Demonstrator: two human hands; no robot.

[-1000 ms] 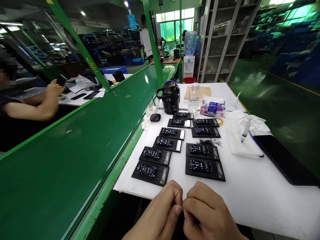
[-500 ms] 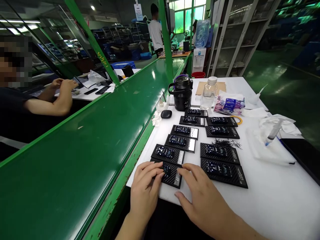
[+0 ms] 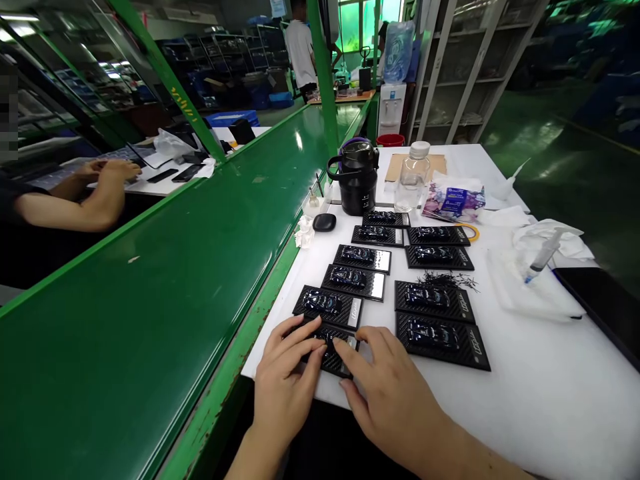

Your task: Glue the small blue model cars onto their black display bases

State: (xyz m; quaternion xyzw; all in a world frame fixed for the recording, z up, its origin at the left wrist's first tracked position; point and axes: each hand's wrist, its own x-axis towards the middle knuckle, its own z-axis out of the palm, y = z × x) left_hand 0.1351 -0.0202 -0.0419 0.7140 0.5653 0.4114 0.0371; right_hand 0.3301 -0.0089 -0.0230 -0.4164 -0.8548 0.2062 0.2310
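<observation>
The nearest dark model car [image 3: 329, 341] sits on a black carbon-patterned base [image 3: 333, 363] at the table's front edge, partly covered by my hands. My left hand [image 3: 287, 370] has its thumb and fingers closed on the car's left end. From the right, my right hand [image 3: 383, 377] reaches over the base, its index fingertip at the car. Its thumb is spread apart, low by the base's front edge. Just behind lies another model car [image 3: 323, 302] on its base with a silver label. To the right stand two more, the nearer model car [image 3: 433, 333] among them.
Several more cars on bases stand behind, with black slivers [image 3: 450, 280] at the right group. Farther back are a black jug [image 3: 357, 180], a clear bottle [image 3: 413, 180] and a tissue pack [image 3: 454, 200]. A syringe [image 3: 545, 257] lies right. A green conveyor [image 3: 165, 320] runs left; a co-worker's hands [image 3: 113, 170] show beyond.
My right hand has moved left, its index finger going from the base's label end to the car. My left hand stays at the car. The view has shifted slightly.
</observation>
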